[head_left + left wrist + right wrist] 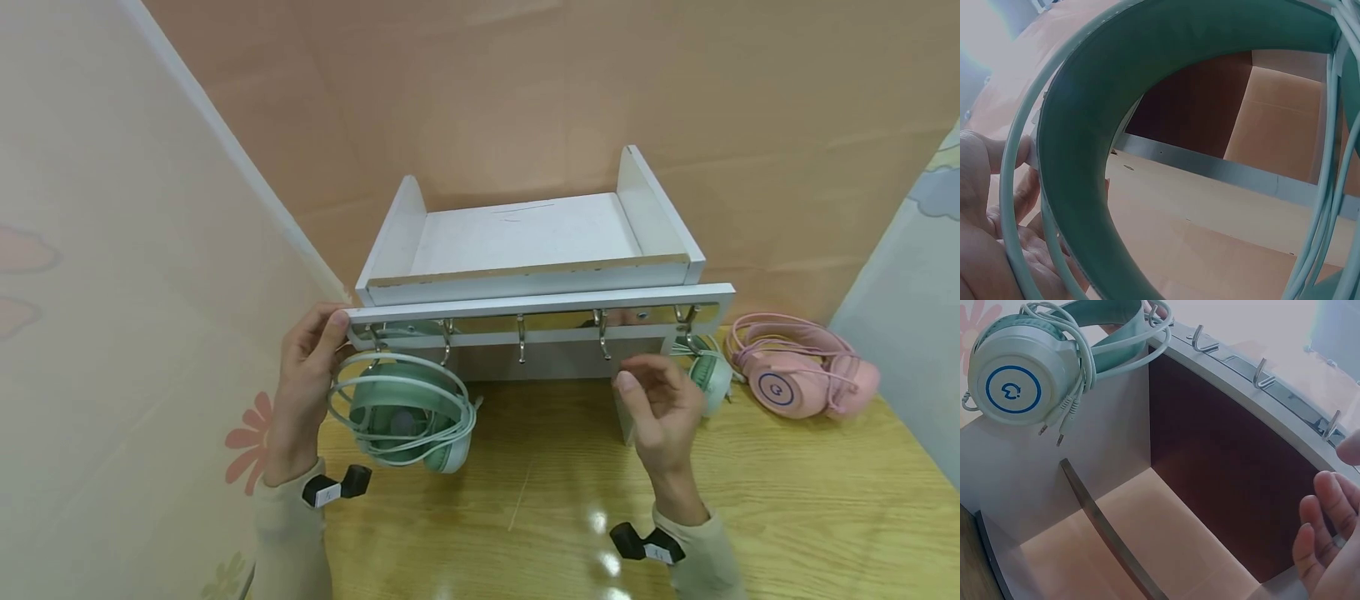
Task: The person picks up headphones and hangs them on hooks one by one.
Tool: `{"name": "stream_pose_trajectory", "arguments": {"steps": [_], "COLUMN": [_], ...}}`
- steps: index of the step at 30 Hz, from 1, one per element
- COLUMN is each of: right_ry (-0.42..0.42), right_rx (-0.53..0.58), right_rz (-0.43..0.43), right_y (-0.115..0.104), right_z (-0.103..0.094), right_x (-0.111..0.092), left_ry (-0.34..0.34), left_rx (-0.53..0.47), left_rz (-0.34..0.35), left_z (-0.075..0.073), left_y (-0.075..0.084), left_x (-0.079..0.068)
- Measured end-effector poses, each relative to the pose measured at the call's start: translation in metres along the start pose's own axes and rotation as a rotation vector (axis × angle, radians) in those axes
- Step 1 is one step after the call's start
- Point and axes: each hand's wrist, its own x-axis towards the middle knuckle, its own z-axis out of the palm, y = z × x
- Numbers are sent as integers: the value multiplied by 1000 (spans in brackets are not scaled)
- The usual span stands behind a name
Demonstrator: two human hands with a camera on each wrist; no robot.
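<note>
My left hand grips the left end of a white hook rail, thumb in front. Metal hooks run along the rail. From the leftmost hook hang mint-green headphones, their cable looped round them; the headband partly covers my left fingers in the left wrist view. My right hand is just below the rail's right part, fingers loosely bent and holding nothing. In the right wrist view its fingers are beside the rail, while the headphones' ear cup hangs at the far end.
A white shelf unit stands behind the rail. Right of it, another green pair of headphones and a pink pair lie on the wooden table. A patterned wall panel rises close by on the left.
</note>
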Motion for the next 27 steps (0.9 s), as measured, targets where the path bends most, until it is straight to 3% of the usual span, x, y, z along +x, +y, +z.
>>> {"name": "stream_pose_trajectory", "arguments": {"steps": [10,27], "right_ry": [112,94], "right_rx": [-48,-56], "right_rz": [-64,-71], "right_y": [1,4], "right_z": [-2,-5], "right_x": [1,4], "left_ry": [0,-6], "left_rx": [-17,9], "left_rz": [7,-2], "left_z": [-3,-1], "left_y": [0,0], "left_x": [-3,0]}}
